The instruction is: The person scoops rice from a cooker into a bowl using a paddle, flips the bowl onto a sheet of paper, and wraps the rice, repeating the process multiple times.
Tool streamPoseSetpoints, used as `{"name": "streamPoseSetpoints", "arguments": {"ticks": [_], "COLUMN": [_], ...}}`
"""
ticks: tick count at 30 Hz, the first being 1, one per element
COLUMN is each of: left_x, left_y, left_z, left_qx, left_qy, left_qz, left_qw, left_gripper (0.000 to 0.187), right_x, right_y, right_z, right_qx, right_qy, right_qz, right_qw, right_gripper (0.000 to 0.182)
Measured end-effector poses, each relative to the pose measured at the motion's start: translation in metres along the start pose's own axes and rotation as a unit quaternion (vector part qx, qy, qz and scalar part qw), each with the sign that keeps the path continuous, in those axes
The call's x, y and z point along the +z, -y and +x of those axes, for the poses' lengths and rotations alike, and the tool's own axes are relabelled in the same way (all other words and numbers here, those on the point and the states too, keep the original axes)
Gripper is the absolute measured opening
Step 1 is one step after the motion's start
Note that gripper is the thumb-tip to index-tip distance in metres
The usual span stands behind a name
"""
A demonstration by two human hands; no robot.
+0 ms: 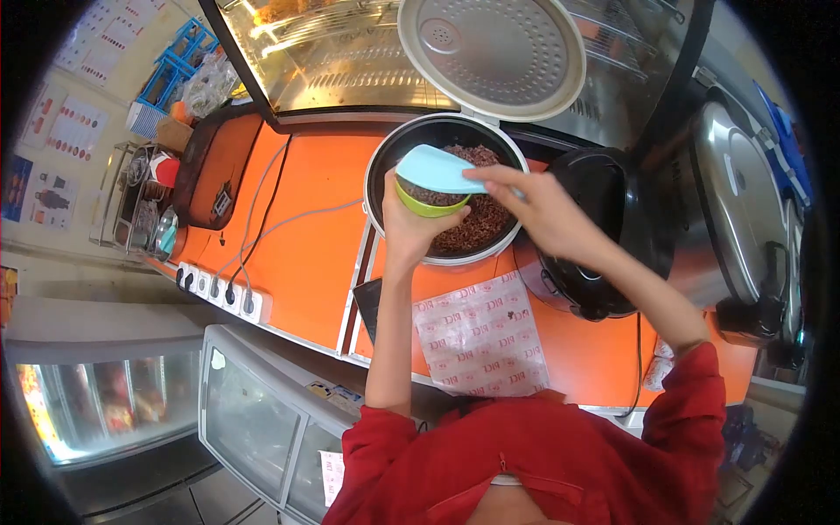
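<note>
Over the open rice cooker (376, 179), my left hand (409, 226) is wrapped round a small green bowl (429, 208) with dark rice in it. My right hand (516, 194) grips the handle of a light blue rice paddle (437, 169), whose broad blade lies across the top of the bowl and covers part of it. Reddish-brown rice (481, 223) shows in the cooker pot below and beside my hands. The cooker's round metal lid (499, 61) stands raised behind. A printed paper sheet (479, 337) lies on the orange counter in front of the cooker.
A black cooker (577, 236) and a large silver cooker (735, 192) stand close on the right. Behind is a lit glass display cabinet (341, 70). Cables cross the orange counter (306, 254) to a power strip (223, 293) at left. A sliding-glass freezer (254, 420) sits below left.
</note>
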State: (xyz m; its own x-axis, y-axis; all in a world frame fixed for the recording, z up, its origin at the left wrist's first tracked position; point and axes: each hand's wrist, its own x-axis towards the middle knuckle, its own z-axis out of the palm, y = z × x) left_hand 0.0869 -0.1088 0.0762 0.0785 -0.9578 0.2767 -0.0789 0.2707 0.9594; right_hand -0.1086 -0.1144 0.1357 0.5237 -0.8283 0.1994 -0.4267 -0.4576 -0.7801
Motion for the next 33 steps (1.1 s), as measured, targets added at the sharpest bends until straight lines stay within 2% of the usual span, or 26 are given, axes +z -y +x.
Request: {"name": "streamPoseSetpoints", "arguments": {"ticks": [2,5,9,10,11,12,14,15,18,19,20,22,23,24,26,28,30,32,33], "left_x": [-0.002,-0.006,-0.005,-0.003,-0.002,-0.002,-0.001,-0.002,-0.010,-0.016,-0.023,-0.043,-0.053,-0.063,-0.077,-0.090,-0.097,-0.096,-0.090], "left_y": [-0.001,0.004,0.003,0.000,-0.001,-0.001,0.002,0.004,0.018,0.017,0.003,0.002,-0.004,-0.014,-0.021,-0.016,-0.004,0.001,0.003], "left_z": [0.000,0.000,0.000,0.000,0.001,0.001,0.001,0.002,0.001,0.000,-0.002,-0.006,-0.009,-0.015,-0.032,-0.057,-0.082,-0.092,-0.095], "left_qx": [-0.012,-0.012,-0.040,-0.022,-0.003,-0.002,0.005,0.002,0.006,0.011,-0.046,-0.092,-0.095,-0.113,-0.127,-0.173,-0.175,-0.177,-0.177], "left_qy": [0.000,-0.014,-0.022,-0.027,-0.032,-0.032,-0.024,-0.030,-0.026,-0.036,-0.017,-0.019,-0.020,-0.008,0.003,-0.033,-0.031,-0.025,-0.022], "left_qz": [-0.010,0.003,0.026,0.029,0.031,0.031,0.066,0.062,0.003,0.052,-0.003,-0.048,-0.047,-0.050,-0.054,-0.105,-0.138,-0.171,-0.184], "left_qw": [1.000,1.000,0.999,0.999,0.999,0.999,0.998,0.998,1.000,0.998,0.999,0.994,0.994,0.992,0.990,0.979,0.974,0.969,0.967], "left_gripper": [0.078,0.078,0.077,0.077,0.076,0.076,0.077,0.080,0.082,0.080,0.076,0.073,0.073,0.075,0.076,0.082,0.084,0.087,0.089], "right_x": [0.014,0.020,0.008,0.004,0.007,0.012,0.023,0.024,0.021,0.007,-0.013,-0.038,-0.041,-0.036,-0.016,0.006,0.028,0.045,0.048], "right_y": [0.011,0.006,-0.007,-0.010,-0.012,-0.009,0.004,-0.001,-0.040,-0.043,-0.041,-0.034,-0.036,-0.041,-0.056,-0.064,-0.075,-0.082,-0.086], "right_z": [-0.010,-0.012,0.005,0.009,0.013,0.011,0.003,0.004,0.020,0.027,0.034,0.041,0.048,0.052,0.063,0.082,0.098,0.108,0.110], "right_qx": [0.099,0.108,0.027,0.009,-0.042,-0.043,0.097,0.099,-0.103,-0.094,-0.085,0.028,0.072,0.072,-0.035,-0.054,-0.072,-0.095,-0.077], "right_qy": [0.025,0.047,0.030,0.017,-0.039,-0.039,0.011,0.010,-0.079,-0.101,-0.121,-0.062,0.024,0.025,0.129,0.147,0.165,0.204,0.220], "right_qz": [-0.024,0.001,0.087,0.102,0.091,0.091,0.017,0.019,0.021,-0.033,-0.086,-0.227,-0.303,-0.302,-0.352,-0.344,-0.334,-0.236,-0.226], "right_qw": [0.995,0.993,0.995,0.995,0.994,0.994,0.995,0.995,0.991,0.990,0.985,0.972,0.950,0.950,0.926,0.926,0.925,0.945,0.946], "right_gripper": [0.030,0.030,0.030,0.030,0.030,0.030,0.031,0.031,0.030,0.030,0.030,0.032,0.033,0.033,0.028,0.029,0.030,0.030,0.031]}}
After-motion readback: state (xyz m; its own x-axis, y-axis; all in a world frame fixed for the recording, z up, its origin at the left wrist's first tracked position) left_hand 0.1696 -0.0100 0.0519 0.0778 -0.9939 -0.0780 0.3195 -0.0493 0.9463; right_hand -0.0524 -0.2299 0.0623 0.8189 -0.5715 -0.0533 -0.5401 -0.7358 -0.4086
